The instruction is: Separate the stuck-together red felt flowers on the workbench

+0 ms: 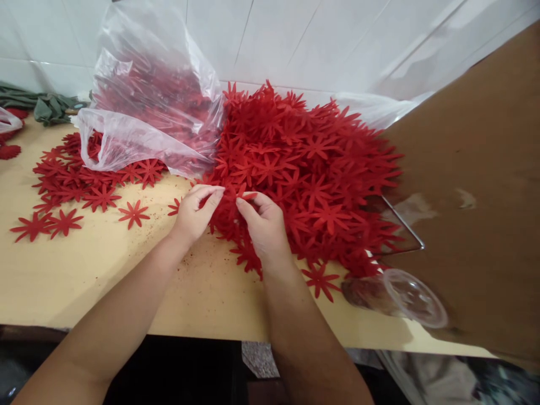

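A large heap of red flower-shaped cutouts [304, 152], with narrow petals, rises in front of my hands. My right hand [266, 222] pinches a red flower cutout [250, 196] by its petals between thumb and fingers. Just to its left, my left hand [194, 214] has thumb and fingertips pressed together at the heap's edge. Whatever lies between those fingertips is too small to make out. A single cutout [172, 207] lies flat beside the left hand, partly hidden by it. Below the heap, another loose cutout [320, 280] rests right of my right forearm.
A clear plastic bag [156, 95] full of red cutouts stands at the back left, with more cutouts [67, 174] spread beside it. A transparent plastic cup [415, 298] lies tipped on the right, by a brown cardboard panel [476, 169]. Dark green fabric [50, 107] lies far left.
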Action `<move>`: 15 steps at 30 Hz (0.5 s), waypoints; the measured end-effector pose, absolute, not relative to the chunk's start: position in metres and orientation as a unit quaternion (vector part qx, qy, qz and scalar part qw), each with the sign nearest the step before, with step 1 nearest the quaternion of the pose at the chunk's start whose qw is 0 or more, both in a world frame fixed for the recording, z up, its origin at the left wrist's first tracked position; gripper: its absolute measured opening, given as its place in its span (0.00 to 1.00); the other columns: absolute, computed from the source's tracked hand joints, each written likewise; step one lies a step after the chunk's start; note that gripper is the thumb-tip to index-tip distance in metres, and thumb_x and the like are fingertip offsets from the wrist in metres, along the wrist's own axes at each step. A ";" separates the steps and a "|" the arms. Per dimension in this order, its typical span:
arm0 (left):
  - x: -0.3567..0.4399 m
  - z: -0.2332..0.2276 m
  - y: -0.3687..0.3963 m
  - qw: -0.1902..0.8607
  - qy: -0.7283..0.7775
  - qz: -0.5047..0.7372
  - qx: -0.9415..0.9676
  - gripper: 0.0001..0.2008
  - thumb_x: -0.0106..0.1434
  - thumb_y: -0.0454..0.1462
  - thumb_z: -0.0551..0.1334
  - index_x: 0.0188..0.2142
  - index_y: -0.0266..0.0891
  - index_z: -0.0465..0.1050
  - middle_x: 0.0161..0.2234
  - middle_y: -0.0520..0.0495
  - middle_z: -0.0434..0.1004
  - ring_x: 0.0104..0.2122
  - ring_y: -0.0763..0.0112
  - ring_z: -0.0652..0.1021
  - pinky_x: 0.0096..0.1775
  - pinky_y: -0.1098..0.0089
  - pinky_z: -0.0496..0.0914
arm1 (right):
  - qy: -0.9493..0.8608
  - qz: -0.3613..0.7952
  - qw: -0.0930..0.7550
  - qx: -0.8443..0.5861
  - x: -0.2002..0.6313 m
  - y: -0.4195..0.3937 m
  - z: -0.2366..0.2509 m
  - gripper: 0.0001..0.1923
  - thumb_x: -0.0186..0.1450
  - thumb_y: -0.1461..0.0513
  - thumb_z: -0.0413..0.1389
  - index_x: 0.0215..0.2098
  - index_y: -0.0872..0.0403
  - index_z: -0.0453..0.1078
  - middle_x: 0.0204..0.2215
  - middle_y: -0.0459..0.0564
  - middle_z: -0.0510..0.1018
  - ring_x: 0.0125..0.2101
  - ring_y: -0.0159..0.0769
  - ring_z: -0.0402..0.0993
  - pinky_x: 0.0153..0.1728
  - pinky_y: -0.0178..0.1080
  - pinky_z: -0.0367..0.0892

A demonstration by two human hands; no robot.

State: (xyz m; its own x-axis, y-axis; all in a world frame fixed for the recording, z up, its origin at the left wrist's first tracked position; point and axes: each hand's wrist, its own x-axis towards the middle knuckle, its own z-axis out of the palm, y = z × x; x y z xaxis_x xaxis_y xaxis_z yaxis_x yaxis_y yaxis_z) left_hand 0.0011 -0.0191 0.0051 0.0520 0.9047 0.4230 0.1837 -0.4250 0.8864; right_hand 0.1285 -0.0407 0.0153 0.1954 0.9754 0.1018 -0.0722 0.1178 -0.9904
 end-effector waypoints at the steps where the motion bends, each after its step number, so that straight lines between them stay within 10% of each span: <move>1: 0.002 0.006 -0.020 0.345 0.415 0.538 0.648 0.12 0.59 0.42 0.55 0.35 0.37 0.73 0.37 0.45 0.73 0.40 0.72 0.73 0.47 0.66 0.65 | -0.462 0.447 0.587 -0.493 0.128 -0.041 0.015 0.08 0.51 0.58 0.58 0.26 0.54 0.67 0.20 0.41 0.70 0.20 0.24 0.62 0.23 0.31 0.60; 15: 0.004 -0.003 -0.013 0.399 0.479 0.556 0.549 0.06 0.55 0.34 0.57 0.34 0.36 0.69 0.33 0.48 0.73 0.33 0.75 0.72 0.40 0.69 0.67 | -0.467 0.455 0.592 -0.474 0.134 -0.036 0.006 0.19 0.48 0.61 0.59 0.39 0.51 0.64 0.32 0.43 0.70 0.30 0.28 0.68 0.32 0.34 0.66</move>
